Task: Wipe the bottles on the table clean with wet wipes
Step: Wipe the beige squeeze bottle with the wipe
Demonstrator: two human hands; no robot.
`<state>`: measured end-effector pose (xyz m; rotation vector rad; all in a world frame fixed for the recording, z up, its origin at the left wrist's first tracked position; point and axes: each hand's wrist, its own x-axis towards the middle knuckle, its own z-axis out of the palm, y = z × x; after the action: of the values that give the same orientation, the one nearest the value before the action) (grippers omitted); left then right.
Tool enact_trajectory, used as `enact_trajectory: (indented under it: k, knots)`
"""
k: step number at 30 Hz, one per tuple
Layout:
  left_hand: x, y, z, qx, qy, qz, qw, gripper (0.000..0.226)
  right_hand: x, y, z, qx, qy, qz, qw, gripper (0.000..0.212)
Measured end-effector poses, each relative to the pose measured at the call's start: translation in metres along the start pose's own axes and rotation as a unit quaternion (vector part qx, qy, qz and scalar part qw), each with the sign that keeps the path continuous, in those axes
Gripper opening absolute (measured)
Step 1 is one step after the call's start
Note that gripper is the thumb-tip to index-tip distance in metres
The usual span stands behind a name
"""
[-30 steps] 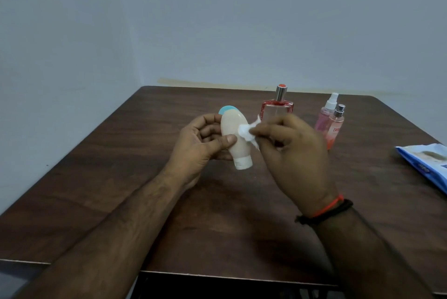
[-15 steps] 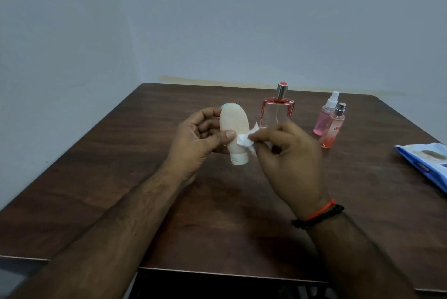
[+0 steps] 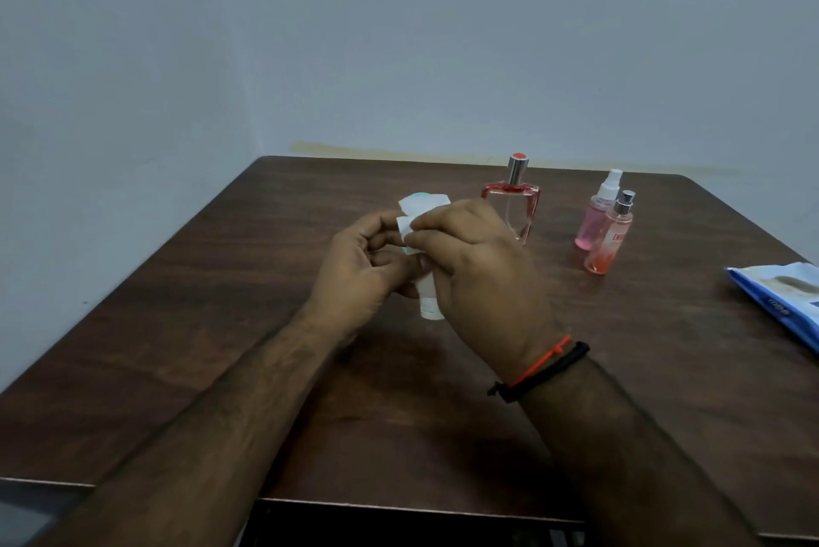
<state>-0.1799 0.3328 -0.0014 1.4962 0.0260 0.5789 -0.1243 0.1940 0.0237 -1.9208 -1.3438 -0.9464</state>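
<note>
At frame ctr, your left hand [image 3: 363,267] grips the cream bottle [image 3: 430,307]; right hand [image 3: 478,267] pinches the wet wipe [image 3: 421,214] against it. Est. 1 of 4 in progress: perfume bottle [image 3: 512,210] and 2 pink spray bottles [image 3: 605,232], upper right on the worktop [image 3: 221,280], appear untouched.

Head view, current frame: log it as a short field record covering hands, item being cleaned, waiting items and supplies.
surface: dark wooden table
left hand: left hand grips the cream bottle, held above the table
right hand: right hand presses a white wet wipe over the bottle's upper part
bottle visibility: mostly hidden by hands and wipe; white cap end points toward the camera
waiting upright: red perfume bottle; two pink spray bottles, close together
supplies: blue wipes pack at the right edge
</note>
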Motion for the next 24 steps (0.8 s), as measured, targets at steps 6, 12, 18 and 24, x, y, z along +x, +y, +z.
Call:
enact_trajectory:
  k: [6, 12, 18, 24]
  knots:
    - [0.0, 0.0, 0.001, -0.083, -0.026, -0.043, 0.995, 0.038, -0.004, 0.006, 0.001, 0.043, 0.042, 0.102, 0.993, 0.021]
    - [0.002, -0.004, -0.001, -0.143, -0.064, -0.083, 0.984, 0.043, 0.0, 0.004, -0.002, 0.112, 0.08, 0.17, 0.976, 0.031]
    - [0.0, -0.001, -0.001, -0.176, -0.084, -0.092, 0.976, 0.049, 0.001, -0.002, -0.005, 0.09, 0.081, 0.145, 0.982, 0.036]
    - [0.0, 0.001, 0.001, -0.184, -0.067, -0.062, 0.979, 0.043, -0.016, -0.009, -0.008, 0.09, 0.033, 0.073, 0.993, 0.02]
